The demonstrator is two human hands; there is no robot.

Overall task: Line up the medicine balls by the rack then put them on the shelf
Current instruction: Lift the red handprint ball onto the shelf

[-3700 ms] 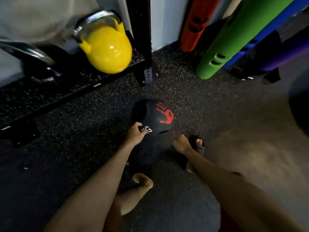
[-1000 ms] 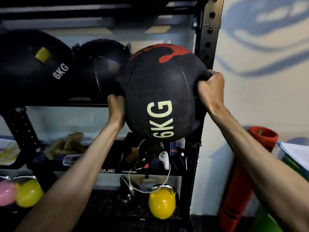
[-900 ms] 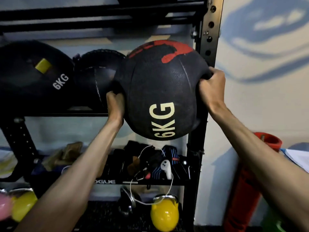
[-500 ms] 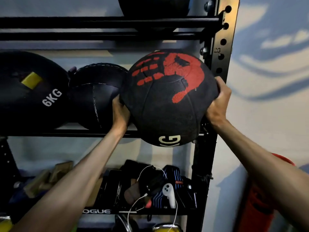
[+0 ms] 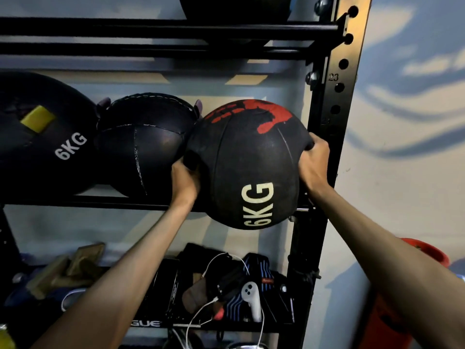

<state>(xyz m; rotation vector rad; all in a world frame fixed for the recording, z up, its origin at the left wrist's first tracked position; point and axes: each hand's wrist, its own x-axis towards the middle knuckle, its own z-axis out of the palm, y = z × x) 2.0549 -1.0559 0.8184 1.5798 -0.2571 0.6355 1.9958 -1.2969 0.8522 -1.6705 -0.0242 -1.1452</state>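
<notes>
A black 6KG medicine ball with a red handprint [image 5: 247, 167] sits at the right end of the rack's middle shelf [image 5: 113, 201], its lower half hanging over the front rail. My left hand [image 5: 185, 180] grips its left side and my right hand [image 5: 313, 162] grips its right side, close to the black upright post [image 5: 329, 102]. To its left on the same shelf rest a stitched black ball [image 5: 143, 144] and a larger black 6KG ball with a yellow patch [image 5: 42, 137]. The held ball touches the stitched one.
Another dark ball [image 5: 236, 7] sits on the shelf above. The lower shelf holds bags, cables, a white controller [image 5: 251, 298] and wooden blocks [image 5: 68, 268]. An orange cylinder [image 5: 400, 298] stands at the right by the painted wall.
I picked the ball up off the floor and raised it to the middle shelf. In the last half second it rolled toward me, so the 6KG lettering faces front and the handprint sits on top.
</notes>
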